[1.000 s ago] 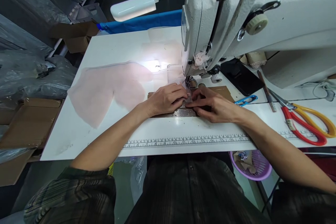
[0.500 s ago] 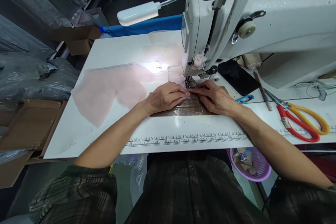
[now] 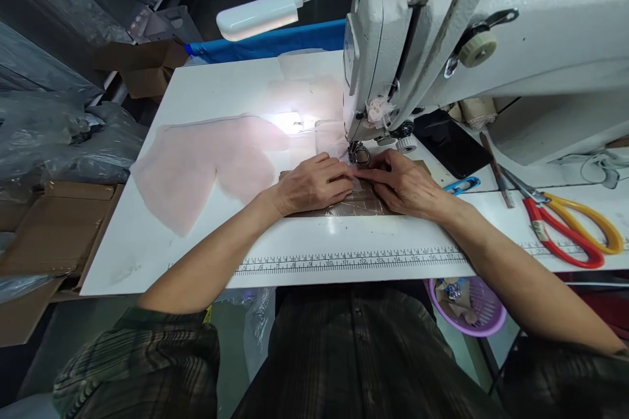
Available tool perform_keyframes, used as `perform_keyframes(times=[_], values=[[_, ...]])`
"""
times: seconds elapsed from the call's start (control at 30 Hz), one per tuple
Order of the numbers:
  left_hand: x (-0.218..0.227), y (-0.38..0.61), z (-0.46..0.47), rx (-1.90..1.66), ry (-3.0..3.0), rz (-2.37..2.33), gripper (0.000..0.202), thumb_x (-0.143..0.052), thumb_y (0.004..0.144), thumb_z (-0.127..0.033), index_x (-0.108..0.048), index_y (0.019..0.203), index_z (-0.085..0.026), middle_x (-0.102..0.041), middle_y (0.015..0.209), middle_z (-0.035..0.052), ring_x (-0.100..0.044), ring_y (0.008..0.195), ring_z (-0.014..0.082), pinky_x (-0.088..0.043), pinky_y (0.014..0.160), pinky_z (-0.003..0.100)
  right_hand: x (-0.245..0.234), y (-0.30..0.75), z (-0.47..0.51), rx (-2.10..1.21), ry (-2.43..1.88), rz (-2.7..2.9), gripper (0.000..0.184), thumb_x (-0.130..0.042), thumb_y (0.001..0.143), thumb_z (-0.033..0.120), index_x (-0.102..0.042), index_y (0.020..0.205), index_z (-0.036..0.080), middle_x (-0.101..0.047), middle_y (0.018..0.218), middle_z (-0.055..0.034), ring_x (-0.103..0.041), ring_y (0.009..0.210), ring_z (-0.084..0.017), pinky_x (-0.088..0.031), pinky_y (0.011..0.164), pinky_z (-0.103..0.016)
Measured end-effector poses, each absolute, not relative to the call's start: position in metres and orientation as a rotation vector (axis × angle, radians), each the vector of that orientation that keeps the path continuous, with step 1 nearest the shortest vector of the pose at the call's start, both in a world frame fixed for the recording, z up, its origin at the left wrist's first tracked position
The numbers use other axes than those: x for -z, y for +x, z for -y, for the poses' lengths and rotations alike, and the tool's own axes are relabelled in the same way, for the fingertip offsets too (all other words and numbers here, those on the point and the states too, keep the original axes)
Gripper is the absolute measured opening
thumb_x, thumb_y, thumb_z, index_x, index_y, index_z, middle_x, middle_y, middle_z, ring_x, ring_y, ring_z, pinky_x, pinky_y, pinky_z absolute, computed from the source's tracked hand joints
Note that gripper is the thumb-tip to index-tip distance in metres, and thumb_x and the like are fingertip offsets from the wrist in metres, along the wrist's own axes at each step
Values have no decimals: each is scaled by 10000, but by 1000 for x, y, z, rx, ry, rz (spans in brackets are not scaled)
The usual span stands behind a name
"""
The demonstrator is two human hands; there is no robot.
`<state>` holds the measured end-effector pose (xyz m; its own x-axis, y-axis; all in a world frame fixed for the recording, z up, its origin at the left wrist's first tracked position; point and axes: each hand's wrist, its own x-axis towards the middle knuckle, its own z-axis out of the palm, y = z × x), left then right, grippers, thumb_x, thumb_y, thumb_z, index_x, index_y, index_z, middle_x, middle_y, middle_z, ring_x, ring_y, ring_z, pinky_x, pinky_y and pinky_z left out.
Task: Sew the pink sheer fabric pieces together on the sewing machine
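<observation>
Just in front of the presser foot point(image 3: 354, 153) of the white sewing machine point(image 3: 376, 65), my two hands meet at the fingertips. My left hand point(image 3: 317, 184) has its fingers pressed together on a small edge of sheer pink fabric, mostly covered by the fingers. From the other side my right hand point(image 3: 407, 183) reaches in, index finger stretched to the same edge, thumb and other fingers bent. Part of the sheer fabric point(image 3: 330, 133) shows behind and left of the foot. Under both hands lies a shiny brown sheet point(image 3: 344, 207).
A cut pink sheer piece point(image 3: 187, 170) lies flat on the white table point(image 3: 147, 262). To the right are a black phone point(image 3: 452, 144), blue thread snips point(image 3: 462, 185), and red-and-yellow scissors point(image 3: 565, 222). A lamp point(image 3: 260, 15) hangs above; a purple basket point(image 3: 491, 317) stands below.
My left fingers have moved slightly right, closing the gap to my right index fingertip. The pink edge that showed between the hands is now mostly covered. The view has shifted slightly.
</observation>
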<state>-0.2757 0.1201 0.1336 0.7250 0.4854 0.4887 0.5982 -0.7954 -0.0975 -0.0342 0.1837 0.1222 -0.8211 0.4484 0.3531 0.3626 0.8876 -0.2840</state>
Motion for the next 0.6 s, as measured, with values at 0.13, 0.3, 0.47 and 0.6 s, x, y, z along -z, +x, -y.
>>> perform_keyframes(times=[0.13, 0.3, 0.47, 0.6], values=[[-136, -275, -119, 630, -2663, 878, 185, -548, 975, -201, -679, 847, -181, -751, 1025, 51, -661, 825, 152, -500, 737, 314, -126, -34, -182, -437, -621, 2581, 392, -463, 939, 203, -715, 1235, 244, -614, 1077, -123, -601, 991, -225, -529, 878, -377], [-136, -274, -118, 619, -2683, 879, 200, -548, 978, -187, -676, 824, -179, -752, 965, 47, -654, 788, 140, -490, 722, 307, -132, -34, -181, -574, -672, 2526, 406, -441, 953, 192, -689, 1273, 223, -639, 1074, -111, -620, 967, -194, -535, 880, -337], [-135, -274, -119, 685, -2672, 854, 161, -579, 963, -173, -668, 829, -168, -751, 933, 37, -653, 777, 133, -494, 709, 298, -127, -35, -182, -490, -644, 2521, 390, -454, 958, 205, -693, 1266, 215, -631, 1074, -119, -619, 945, -197, -544, 856, -343], [-136, -274, -118, 713, -2628, 834, 111, -605, 954, -192, -671, 868, -172, -757, 999, 48, -675, 822, 147, -510, 718, 311, -122, -35, -184, -395, -593, 2554, 398, -447, 960, 203, -687, 1277, 213, -611, 1064, -133, -606, 946, -213, -544, 850, -369]])
